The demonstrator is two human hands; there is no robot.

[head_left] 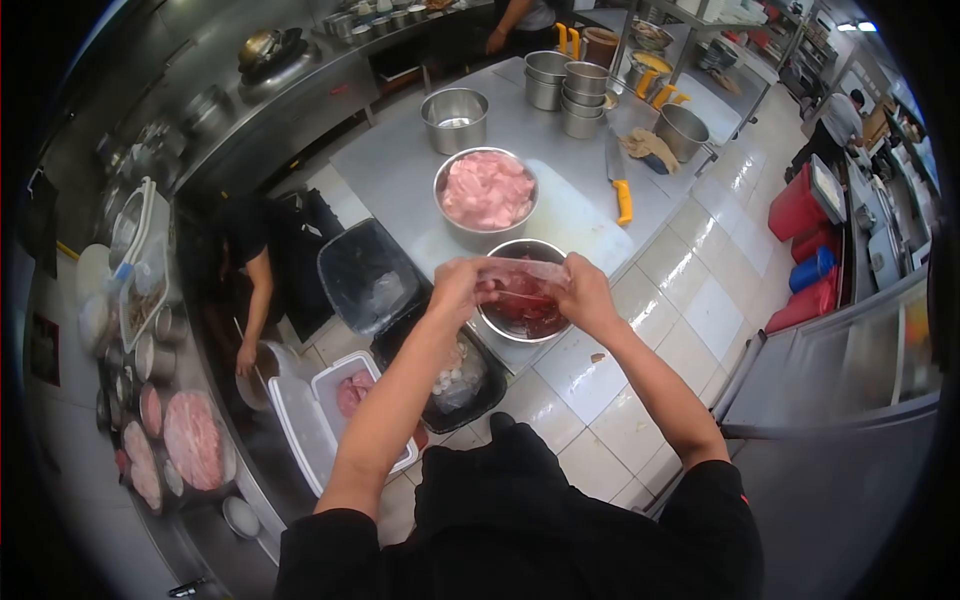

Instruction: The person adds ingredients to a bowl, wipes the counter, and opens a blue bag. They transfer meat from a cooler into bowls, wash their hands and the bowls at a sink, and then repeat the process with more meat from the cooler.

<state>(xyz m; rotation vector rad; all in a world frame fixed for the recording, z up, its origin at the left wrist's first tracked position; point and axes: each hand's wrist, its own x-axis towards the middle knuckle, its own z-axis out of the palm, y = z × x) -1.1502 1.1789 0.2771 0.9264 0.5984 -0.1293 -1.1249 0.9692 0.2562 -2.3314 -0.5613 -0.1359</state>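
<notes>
My left hand (458, 287) and my right hand (587, 292) pinch opposite ends of a clear plastic bag (522, 268), stretched between them. It hangs over a round steel pot (522, 340) at the table's near edge. Inside that pot lies dark red meat (532, 312), partly hidden by the bag. Just beyond stands a second steel pot (490, 237), heaped with pale pink meat pieces (488, 190). A white cutting board (590, 225) lies beneath and beside it.
On the steel table (375, 165) are a yellow-handled knife (622, 202), a cloth (648, 150) and several steel pots (455, 120). Black tubs (365, 275) and a white container (325, 375) stand to the left. A co-worker's hand (247, 357) reaches toward a bucket.
</notes>
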